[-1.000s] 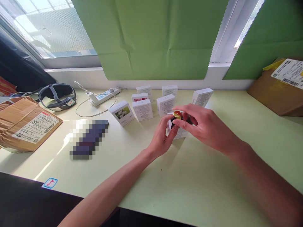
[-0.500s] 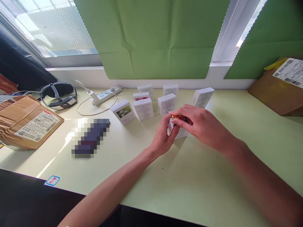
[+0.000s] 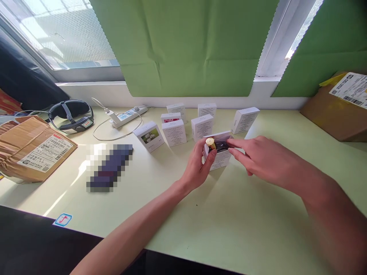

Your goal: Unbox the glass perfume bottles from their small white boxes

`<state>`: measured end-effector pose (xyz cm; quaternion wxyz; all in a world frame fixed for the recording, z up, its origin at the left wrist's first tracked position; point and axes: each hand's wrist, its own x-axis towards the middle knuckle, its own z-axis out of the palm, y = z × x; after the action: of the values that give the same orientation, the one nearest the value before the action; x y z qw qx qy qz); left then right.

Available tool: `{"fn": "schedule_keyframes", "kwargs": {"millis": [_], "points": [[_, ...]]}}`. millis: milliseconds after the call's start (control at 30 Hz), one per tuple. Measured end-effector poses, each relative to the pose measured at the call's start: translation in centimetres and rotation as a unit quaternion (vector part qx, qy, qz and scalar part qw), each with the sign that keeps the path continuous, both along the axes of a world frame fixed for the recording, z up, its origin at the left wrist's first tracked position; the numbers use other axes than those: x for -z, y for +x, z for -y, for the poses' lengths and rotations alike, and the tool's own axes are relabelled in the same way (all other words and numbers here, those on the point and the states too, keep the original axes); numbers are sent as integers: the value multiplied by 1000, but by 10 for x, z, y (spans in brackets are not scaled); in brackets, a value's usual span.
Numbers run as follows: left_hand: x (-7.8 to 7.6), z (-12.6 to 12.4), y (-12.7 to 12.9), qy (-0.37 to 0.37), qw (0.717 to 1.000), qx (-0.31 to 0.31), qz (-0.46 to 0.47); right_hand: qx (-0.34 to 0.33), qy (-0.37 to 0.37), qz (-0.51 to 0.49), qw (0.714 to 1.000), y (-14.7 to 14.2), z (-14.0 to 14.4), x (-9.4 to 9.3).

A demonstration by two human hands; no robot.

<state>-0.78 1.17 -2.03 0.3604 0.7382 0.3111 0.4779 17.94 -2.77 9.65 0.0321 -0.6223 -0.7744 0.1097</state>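
Observation:
A small white box point(image 3: 220, 160) with fine print stands open-topped on the desk between my hands. My left hand point(image 3: 198, 162) is closed around its left end. Inside, at the left, a round gold-coloured top point(image 3: 210, 142) pokes up; the body under it is hidden. Beside that lies something black and shiny point(image 3: 221, 146) that I cannot make out. My right hand point(image 3: 252, 154) holds the box's right edge, index finger at the rear corner and thumb at the front rim. Just behind stand several similar white boxes, among them a printed one point(image 3: 202, 127) and one with a flower picture point(image 3: 149, 136).
Another white box point(image 3: 245, 120) stands to the back right. On the left are a pixelated dark object point(image 3: 111, 168), a power strip point(image 3: 129, 115) with a cable, a headset point(image 3: 71, 116) and a brown parcel point(image 3: 37, 149). A cardboard carton point(image 3: 335, 110) occupies the far right.
My right hand has moved right, off the gold top, to the box's right edge. The open box and its black contents now show. My left hand has stayed in place.

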Motion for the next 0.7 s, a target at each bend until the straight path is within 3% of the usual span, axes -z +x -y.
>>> {"fn": "schedule_keyframes", "kwargs": {"millis": [167, 367, 500, 600, 700], "points": [[-1, 0, -1, 29, 999, -14, -17, -54, 15, 56, 997, -12, 3, 2], [-3, 1, 0, 40, 999, -13, -20, -21, -4, 93, 995, -21, 2, -1], [-3, 2, 0, 31, 999, -3, -16, -48, 10, 124, 991, -25, 0, 10], [-3, 2, 0, 28, 1000, 4, -13, -66, 25, 115, 991, -25, -3, 20], [-3, 2, 0, 16, 1000, 2, -15, -69, 21, 58, 996, -19, -3, 17]]}}
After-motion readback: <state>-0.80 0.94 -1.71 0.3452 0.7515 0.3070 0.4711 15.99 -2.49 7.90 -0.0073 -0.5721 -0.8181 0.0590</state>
